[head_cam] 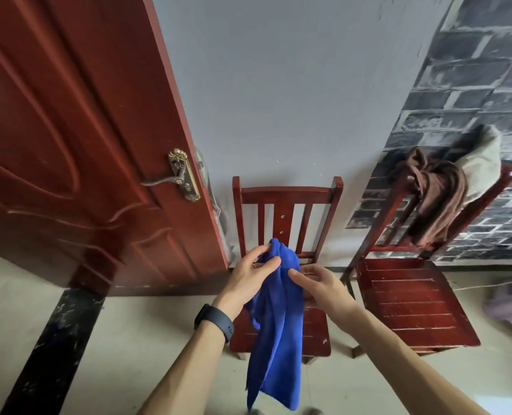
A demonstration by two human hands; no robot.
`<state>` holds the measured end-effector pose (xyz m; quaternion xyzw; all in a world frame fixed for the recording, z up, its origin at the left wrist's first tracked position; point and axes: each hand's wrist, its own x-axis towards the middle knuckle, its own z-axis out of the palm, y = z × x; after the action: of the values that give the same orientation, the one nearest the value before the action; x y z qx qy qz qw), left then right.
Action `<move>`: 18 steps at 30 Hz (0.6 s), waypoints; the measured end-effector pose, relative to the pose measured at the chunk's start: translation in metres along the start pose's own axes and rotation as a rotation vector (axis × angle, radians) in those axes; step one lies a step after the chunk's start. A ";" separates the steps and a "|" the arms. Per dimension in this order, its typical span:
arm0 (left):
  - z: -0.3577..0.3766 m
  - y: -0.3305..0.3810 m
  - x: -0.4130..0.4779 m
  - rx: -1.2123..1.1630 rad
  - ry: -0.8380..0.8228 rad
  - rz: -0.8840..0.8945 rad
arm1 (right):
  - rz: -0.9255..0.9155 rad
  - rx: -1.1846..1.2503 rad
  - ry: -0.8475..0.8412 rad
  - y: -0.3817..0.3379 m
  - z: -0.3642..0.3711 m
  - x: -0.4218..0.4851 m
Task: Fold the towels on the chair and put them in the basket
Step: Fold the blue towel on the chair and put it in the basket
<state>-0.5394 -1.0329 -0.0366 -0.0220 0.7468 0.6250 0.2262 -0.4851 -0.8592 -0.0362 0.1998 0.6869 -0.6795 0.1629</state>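
Observation:
A blue towel (pixel 278 330) hangs bunched in front of the middle red wooden chair (pixel 287 202). My left hand (pixel 248 274) grips its top end, thumb and fingers curled round the cloth. My right hand (pixel 317 283) pinches the towel's right edge just below. The towel's lower end dangles past the seat's front edge. On the back of the right red chair (pixel 407 298) hang a brown towel (pixel 434 199) and a pale beige towel (pixel 482 160). No basket is in view.
A red door (pixel 78 139) with a brass handle (pixel 177 178) stands open at the left. A grey wall lies behind the chairs and brick-patterned wallpaper (pixel 473 94) at the right. The floor is pale tile with a black strip (pixel 57 333).

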 end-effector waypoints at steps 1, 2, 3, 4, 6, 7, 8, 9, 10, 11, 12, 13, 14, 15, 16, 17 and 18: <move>0.001 -0.005 -0.002 0.007 -0.019 -0.019 | -0.008 0.053 -0.017 0.000 -0.002 -0.001; 0.003 -0.009 -0.004 0.007 -0.029 -0.033 | -0.022 0.093 -0.030 0.000 -0.004 -0.002; 0.005 -0.014 -0.005 0.002 -0.013 -0.047 | -0.037 0.111 -0.043 0.001 -0.005 -0.003; 0.006 -0.016 -0.005 -0.013 0.015 -0.056 | -0.044 0.118 -0.056 0.003 -0.007 -0.003; 0.005 -0.020 -0.002 -0.003 0.062 -0.040 | -0.028 0.142 -0.082 0.007 -0.011 -0.003; 0.002 -0.021 0.001 0.027 0.081 -0.015 | -0.016 0.169 -0.094 0.008 -0.013 -0.003; 0.000 -0.019 0.003 0.053 0.107 0.016 | -0.006 0.206 -0.100 0.009 -0.016 -0.003; -0.002 -0.016 0.006 0.069 0.142 0.042 | 0.003 0.250 -0.100 0.009 -0.018 -0.003; -0.004 -0.012 0.008 0.064 0.180 0.069 | 0.007 0.286 -0.089 0.007 -0.022 -0.002; -0.006 -0.005 0.011 0.055 0.219 0.089 | 0.008 0.311 -0.077 0.004 -0.026 -0.002; -0.006 0.002 0.012 0.048 0.253 0.109 | 0.003 0.317 -0.064 0.001 -0.029 -0.001; -0.006 0.009 0.014 0.059 0.288 0.130 | -0.009 0.306 -0.052 -0.002 -0.032 0.001; -0.005 0.016 0.016 0.080 0.322 0.156 | -0.024 0.283 -0.036 -0.005 -0.034 0.003; -0.005 0.022 0.016 0.120 0.365 0.182 | -0.048 0.256 -0.011 -0.009 -0.036 0.004; -0.003 0.027 0.017 0.179 0.421 0.207 | -0.076 0.229 0.024 -0.013 -0.038 0.007; -0.002 0.033 0.017 0.247 0.480 0.230 | -0.102 0.210 0.063 -0.019 -0.040 0.008; -0.001 0.038 0.018 0.298 0.530 0.251 | -0.126 0.206 0.099 -0.025 -0.043 0.011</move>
<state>-0.5674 -1.0207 -0.0081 -0.0583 0.8599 0.5043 -0.0538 -0.5046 -0.8159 -0.0192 0.2052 0.6319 -0.7446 0.0644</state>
